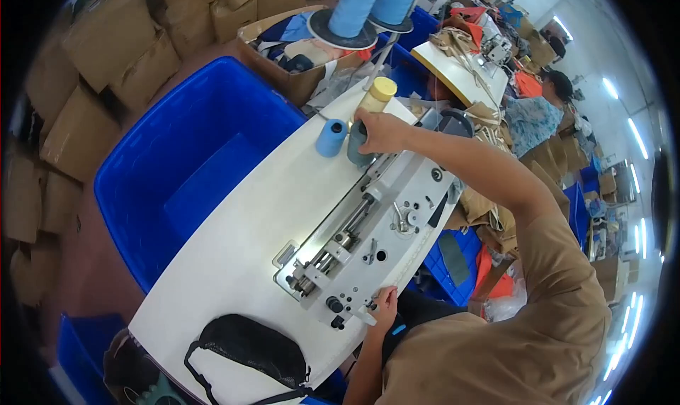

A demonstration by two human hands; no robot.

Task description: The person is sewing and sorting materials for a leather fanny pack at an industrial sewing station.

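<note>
Your right hand (386,131) pinches the grey-green thread cone (358,148) — its long axis roughly upright, on the tabletop (234,256) between blue cone (331,138) and sewing machine (419,184). Your left hand (386,304) lies well apart — you can't tell its grip.

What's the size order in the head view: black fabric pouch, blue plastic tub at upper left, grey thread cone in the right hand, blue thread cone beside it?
Largest: blue tub
Next: black pouch
Smallest: blue cone and partly hidden grey cone, too close to rank

Grey-green spool (355,152) partly behind right fingers (371,125), rightmost blue cone (394,2) probably top-cropped
</note>
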